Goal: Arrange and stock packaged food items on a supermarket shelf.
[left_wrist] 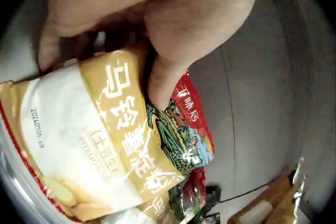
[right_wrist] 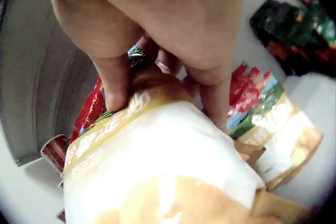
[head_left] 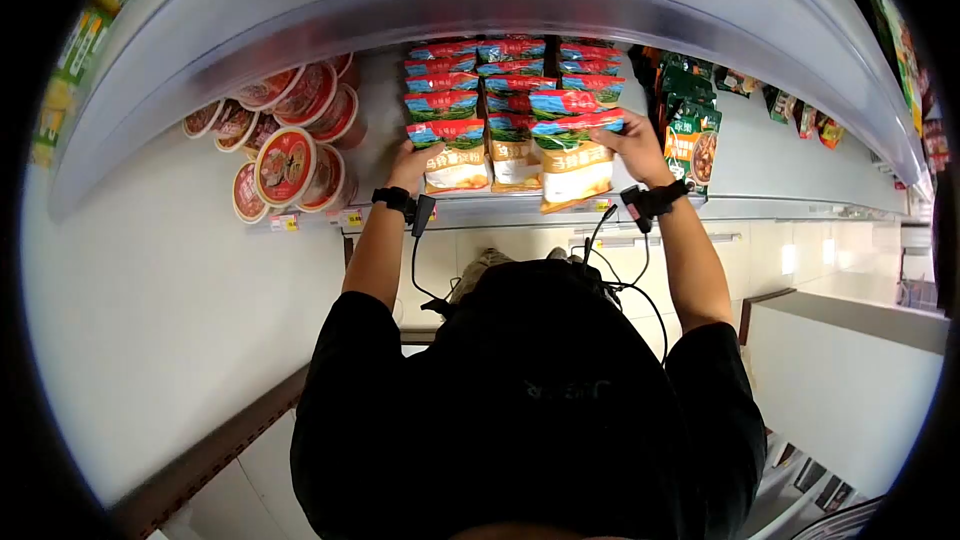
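Rows of red, white and tan potato starch bags stand on a shelf. At the row's left end, my left hand [head_left: 410, 165] grips the side of the front bag [head_left: 458, 168]; in the left wrist view the thumb of the hand [left_wrist: 178, 19] lies on the front of that bag [left_wrist: 68, 124]. My right hand [head_left: 640, 147] pinches the upper part of another bag [head_left: 577, 168], which sticks out in front of the right-hand row. The right wrist view has the thumb and fingers of the hand [right_wrist: 157, 24] curled round this bag [right_wrist: 157, 145].
Stacked red-lidded tubs [head_left: 285, 166] stand left of the bags. Green pouches [head_left: 690, 145] are close on the right. A clear shelf edge [head_left: 500, 5] curves above, and price tags [head_left: 284, 223] line the front edge. A white box-shaped unit [head_left: 850, 370] stands at lower right.
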`<act>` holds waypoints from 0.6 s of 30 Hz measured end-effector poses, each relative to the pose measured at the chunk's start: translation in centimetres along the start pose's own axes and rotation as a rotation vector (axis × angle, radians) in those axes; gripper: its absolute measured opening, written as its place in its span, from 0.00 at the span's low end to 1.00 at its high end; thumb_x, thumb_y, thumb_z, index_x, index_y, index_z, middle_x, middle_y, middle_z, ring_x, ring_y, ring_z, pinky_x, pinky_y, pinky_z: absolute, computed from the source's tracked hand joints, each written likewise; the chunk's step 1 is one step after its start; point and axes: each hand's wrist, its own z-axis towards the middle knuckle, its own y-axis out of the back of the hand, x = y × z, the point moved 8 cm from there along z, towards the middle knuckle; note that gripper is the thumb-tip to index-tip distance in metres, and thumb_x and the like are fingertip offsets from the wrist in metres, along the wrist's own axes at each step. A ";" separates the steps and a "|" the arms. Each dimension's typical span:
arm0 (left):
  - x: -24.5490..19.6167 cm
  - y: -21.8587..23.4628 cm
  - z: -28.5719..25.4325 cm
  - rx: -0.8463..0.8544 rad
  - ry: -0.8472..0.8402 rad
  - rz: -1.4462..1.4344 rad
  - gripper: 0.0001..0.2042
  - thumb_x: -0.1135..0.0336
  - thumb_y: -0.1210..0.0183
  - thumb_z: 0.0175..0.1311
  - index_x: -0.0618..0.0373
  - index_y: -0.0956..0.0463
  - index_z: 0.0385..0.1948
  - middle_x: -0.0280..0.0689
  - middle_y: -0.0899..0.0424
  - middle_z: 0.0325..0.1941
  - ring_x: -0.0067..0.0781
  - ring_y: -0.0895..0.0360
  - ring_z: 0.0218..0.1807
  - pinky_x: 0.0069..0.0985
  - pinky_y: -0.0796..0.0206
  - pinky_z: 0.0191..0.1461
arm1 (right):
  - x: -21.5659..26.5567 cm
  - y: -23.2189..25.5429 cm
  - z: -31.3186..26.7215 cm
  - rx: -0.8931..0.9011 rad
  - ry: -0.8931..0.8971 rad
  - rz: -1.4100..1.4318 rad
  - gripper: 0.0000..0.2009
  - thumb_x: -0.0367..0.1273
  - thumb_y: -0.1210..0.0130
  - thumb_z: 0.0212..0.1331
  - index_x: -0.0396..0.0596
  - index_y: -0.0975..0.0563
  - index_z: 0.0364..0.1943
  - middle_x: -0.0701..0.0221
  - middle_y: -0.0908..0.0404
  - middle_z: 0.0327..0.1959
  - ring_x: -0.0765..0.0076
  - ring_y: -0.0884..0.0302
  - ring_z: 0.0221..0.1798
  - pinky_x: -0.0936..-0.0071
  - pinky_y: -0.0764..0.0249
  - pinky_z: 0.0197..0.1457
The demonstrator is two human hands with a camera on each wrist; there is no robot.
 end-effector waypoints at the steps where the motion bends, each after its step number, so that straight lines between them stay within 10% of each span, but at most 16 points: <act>1: -0.8 0.1 -0.4 -0.007 -0.071 -0.024 0.12 0.69 0.37 0.52 0.59 0.25 0.39 0.33 0.20 0.39 0.23 0.25 0.40 0.21 0.34 0.45 | -2.3 -0.4 1.0 -0.007 -0.065 0.046 0.08 0.27 0.38 0.50 0.44 0.22 0.35 0.76 0.21 0.27 0.87 0.30 0.24 0.85 0.35 0.26; 5: -4.4 1.9 -4.4 -0.068 -0.201 -0.108 0.10 0.70 0.40 0.54 0.58 0.24 0.39 0.32 0.20 0.37 0.22 0.24 0.37 0.21 0.33 0.43 | -10.2 -3.2 4.3 0.040 -0.204 0.115 0.06 0.30 0.37 0.49 0.46 0.22 0.27 0.81 0.26 0.19 0.88 0.41 0.16 0.84 0.45 0.19; 9: -7.3 3.1 -10.2 -0.087 -0.320 -0.217 0.12 0.70 0.42 0.56 0.60 0.25 0.42 0.33 0.19 0.38 0.23 0.23 0.39 0.24 0.31 0.44 | -16.0 -1.7 7.9 -0.121 0.131 -0.256 0.05 0.29 0.38 0.50 0.47 0.23 0.29 0.81 0.27 0.21 0.87 0.37 0.18 0.84 0.43 0.20; 10: -6.6 3.6 -10.9 -0.067 -0.374 -0.181 0.14 0.71 0.41 0.56 0.60 0.27 0.44 0.36 0.20 0.42 0.27 0.23 0.43 0.26 0.30 0.48 | -15.7 -1.5 7.3 -0.227 0.143 0.026 0.10 0.27 0.38 0.49 0.47 0.24 0.36 0.78 0.24 0.28 0.85 0.34 0.21 0.84 0.40 0.21; 18: -3.3 -2.1 -23.2 -0.372 -0.595 -0.171 0.12 0.76 0.39 0.50 0.60 0.24 0.39 0.32 0.19 0.36 0.21 0.25 0.38 0.23 0.31 0.46 | -15.5 -0.9 5.3 0.243 -0.131 0.208 0.13 0.30 0.42 0.54 0.42 0.26 0.43 0.69 0.23 0.40 0.72 0.25 0.35 0.74 0.27 0.36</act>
